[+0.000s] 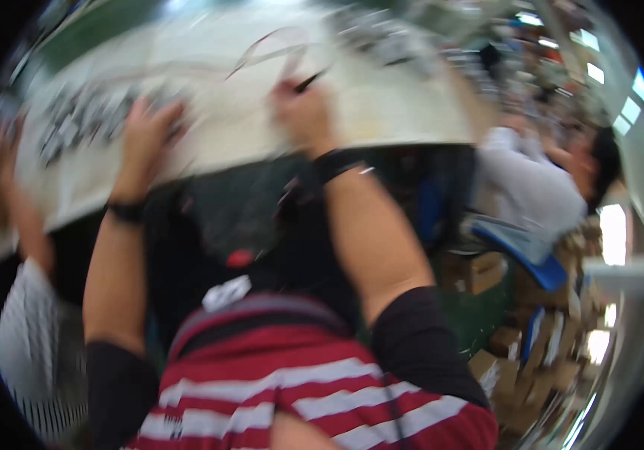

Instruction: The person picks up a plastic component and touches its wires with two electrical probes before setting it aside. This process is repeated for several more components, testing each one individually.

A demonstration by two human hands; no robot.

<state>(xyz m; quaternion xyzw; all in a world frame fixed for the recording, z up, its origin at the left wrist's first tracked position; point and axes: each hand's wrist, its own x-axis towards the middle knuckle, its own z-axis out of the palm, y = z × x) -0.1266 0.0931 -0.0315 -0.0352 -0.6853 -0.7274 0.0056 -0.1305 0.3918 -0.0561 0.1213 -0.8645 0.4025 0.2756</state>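
My right hand is closed over the white table. A thin, dark, pointed tool sticks out of its fingers; blur hides its exact kind. Just beyond that hand, a thin reddish-brown loop, like a wire or strip, shows above the tabletop; whether the fingers touch it I cannot tell. My left hand is at the right end of a pile of small grey metallic-looking parts. Its fingers are smeared by motion, so their grip does not show.
More grey parts lie on the table's far side. At the far left, a co-worker's hand reaches to the table. On the right, a person in white sits by a blue chair. Cardboard boxes stand on the green floor.
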